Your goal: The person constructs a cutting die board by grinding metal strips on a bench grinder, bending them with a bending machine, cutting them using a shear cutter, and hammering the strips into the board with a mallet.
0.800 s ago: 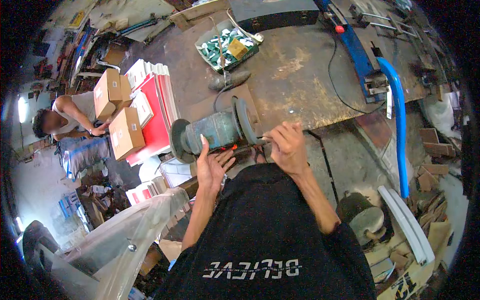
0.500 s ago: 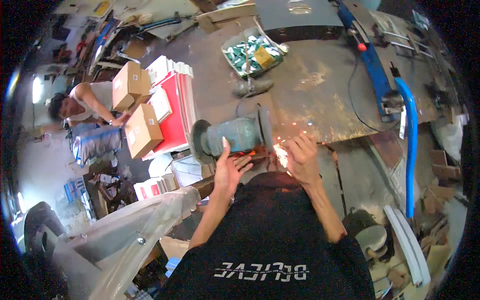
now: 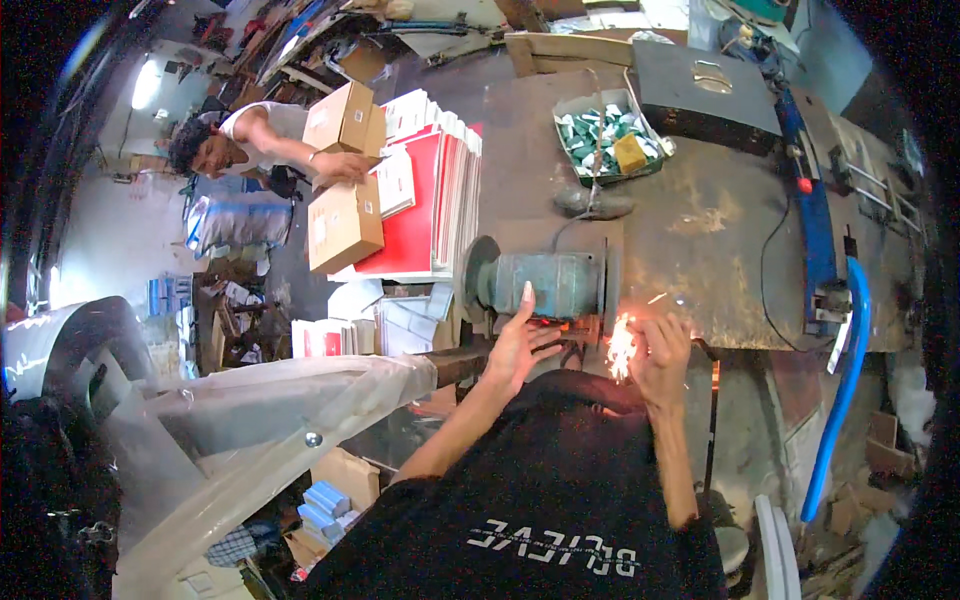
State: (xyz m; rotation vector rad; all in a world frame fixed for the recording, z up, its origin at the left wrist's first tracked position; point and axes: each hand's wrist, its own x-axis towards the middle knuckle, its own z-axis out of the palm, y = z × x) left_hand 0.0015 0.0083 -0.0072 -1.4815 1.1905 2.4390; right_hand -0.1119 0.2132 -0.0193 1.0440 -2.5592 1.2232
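A worn green bench grinder (image 3: 548, 285) sits at the near edge of the workbench (image 3: 690, 265), with a wheel at each end. Below its motor, my left hand (image 3: 515, 352) is held open, fingers spread and thumb up; I see nothing in it. My right hand (image 3: 662, 350) is closed in a pinch beside the right-hand wheel. Bright orange sparks (image 3: 621, 345) fly between that wheel and my fingertips. Whatever the fingers pinch is hidden by the hand and the glare.
Behind the grinder stands a tray (image 3: 650, 115) of green and white pieces. Left of it are stacked red and white panels (image 3: 395, 245) and cardboard boxes (image 3: 345, 225), where another person (image 3: 265, 135) reaches. A blue tube (image 3: 848, 390) hangs at the right; plastic-covered material (image 3: 300, 400) lies lower left.
The view has swung left, so the scene sits further right and lower. Sparks still fly at my right hand, now brighter. The other person's hand has moved on the boxes.
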